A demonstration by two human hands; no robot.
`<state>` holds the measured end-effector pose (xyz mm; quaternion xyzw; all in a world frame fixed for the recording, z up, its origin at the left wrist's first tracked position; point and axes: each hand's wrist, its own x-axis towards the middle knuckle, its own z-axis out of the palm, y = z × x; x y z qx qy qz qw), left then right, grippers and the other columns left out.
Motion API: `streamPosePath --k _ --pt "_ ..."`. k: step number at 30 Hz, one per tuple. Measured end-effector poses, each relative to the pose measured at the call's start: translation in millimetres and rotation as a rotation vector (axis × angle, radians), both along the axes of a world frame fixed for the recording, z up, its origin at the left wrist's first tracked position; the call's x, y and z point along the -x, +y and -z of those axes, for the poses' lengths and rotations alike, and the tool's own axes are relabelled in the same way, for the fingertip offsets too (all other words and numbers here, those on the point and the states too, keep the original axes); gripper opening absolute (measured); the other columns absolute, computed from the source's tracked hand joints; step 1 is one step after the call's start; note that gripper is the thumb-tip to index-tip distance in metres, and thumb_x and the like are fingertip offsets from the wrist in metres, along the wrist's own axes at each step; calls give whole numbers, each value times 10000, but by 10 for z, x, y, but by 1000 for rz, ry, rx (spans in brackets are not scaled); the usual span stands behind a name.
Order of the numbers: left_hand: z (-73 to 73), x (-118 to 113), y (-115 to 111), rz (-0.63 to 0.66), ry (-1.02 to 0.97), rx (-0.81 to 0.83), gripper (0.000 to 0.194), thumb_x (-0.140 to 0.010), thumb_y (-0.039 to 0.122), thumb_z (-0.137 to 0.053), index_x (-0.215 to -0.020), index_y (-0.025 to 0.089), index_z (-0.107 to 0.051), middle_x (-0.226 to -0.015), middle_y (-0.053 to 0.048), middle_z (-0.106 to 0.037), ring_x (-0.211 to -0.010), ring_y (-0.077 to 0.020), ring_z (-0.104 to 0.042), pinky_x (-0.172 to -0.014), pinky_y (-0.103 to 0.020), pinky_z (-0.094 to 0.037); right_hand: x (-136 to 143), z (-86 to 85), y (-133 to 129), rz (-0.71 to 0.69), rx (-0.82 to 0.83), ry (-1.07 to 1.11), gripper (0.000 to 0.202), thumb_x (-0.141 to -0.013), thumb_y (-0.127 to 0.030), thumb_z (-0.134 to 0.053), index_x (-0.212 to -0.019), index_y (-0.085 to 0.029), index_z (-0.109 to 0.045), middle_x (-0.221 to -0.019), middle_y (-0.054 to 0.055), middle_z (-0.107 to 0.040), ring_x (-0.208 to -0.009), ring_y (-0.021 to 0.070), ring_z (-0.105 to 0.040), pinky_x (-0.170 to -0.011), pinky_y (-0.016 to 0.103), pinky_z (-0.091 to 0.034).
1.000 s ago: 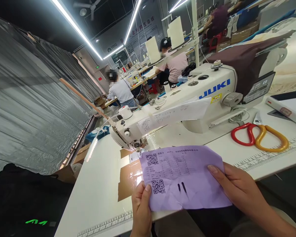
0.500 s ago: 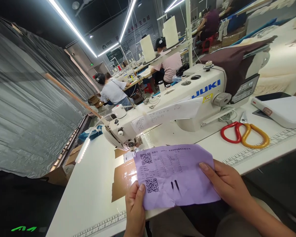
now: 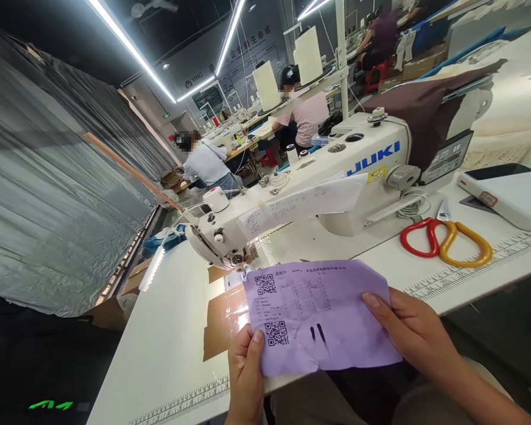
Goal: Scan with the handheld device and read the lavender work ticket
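A purple printed sheet of paper (image 3: 336, 319) with two QR codes and two black pen strokes is stretched between my hands, over the table's front edge. My left hand (image 3: 246, 369) pinches its lower left corner, thumb on top. On the right edge, my right hand (image 3: 418, 330) grips it with the thumb across the front and the fingers behind. Just past the sheet stands a white JUKI sewing machine (image 3: 292, 195), its needle area partly hidden by the paper. A strip of paper with handwriting (image 3: 301, 203) is fixed along the machine's arm.
Red and yellow handled scissors (image 3: 445, 242) lie right of the machine, near a white box-like device (image 3: 508, 198). A brown sheet (image 3: 219, 327) sits on the white table (image 3: 159, 330) at left. Thread cones (image 3: 310, 56) stand behind. Several people work at other tables.
The whole view has shifted slightly, so everything appears a little further right. Both hands keep their hold on the purple sheet.
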<state>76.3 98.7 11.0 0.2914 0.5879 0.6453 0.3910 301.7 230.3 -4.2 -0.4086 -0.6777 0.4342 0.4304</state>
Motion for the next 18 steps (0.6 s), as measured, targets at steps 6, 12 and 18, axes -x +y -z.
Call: streamPosePath --k 6,12,18 --pt "-14 -16 10 -16 -22 -7 308 -814 449 -666 -855 144 -680 -831 -70 -696 -735 -177 -640 -676 -247 -515 4 -27 -18 3 4 22 478 -871 -545 -454 -635 -133 -503 -598 17 -492 -562 79 -450 -514 179 -401" --pt "15 9 -3 -45 7 -10 329 -798 434 -689 -937 135 -698 -904 -78 -698 -815 -188 -640 -696 -239 -521 7 -37 -19 -13 -5 20 466 -880 -534 -443 -661 -133 -535 -613 21 -503 -580 82 -460 -529 184 -403" --pt "8 19 -8 -41 4 -1 326 -809 428 -681 -959 139 -696 -915 -77 -702 -810 -185 -644 -692 -239 -527 -3 -54 -12 -17 -1 14 443 -886 -519 -444 -704 -137 -575 -633 22 -557 -587 91 -502 -536 188 -418"
